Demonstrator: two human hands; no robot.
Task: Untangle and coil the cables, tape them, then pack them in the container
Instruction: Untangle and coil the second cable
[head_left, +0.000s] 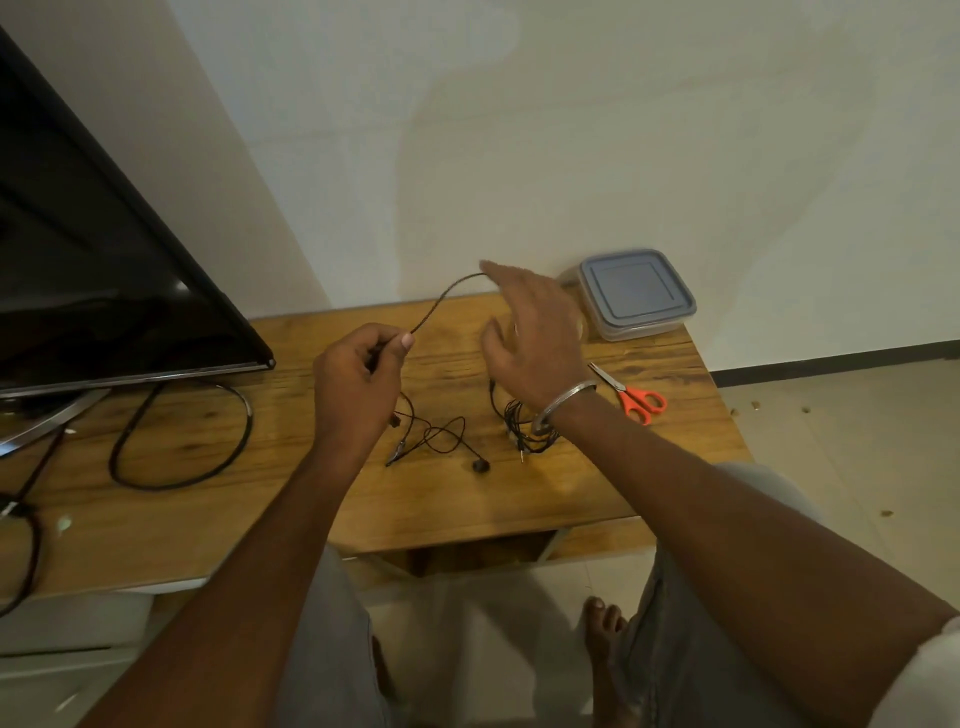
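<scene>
You seem to be starting a coil: your left hand (358, 384) pinches the cable (441, 301), which arcs to your spread right hand (530, 338) just left of the container (636, 296), so next wind a loop.
</scene>
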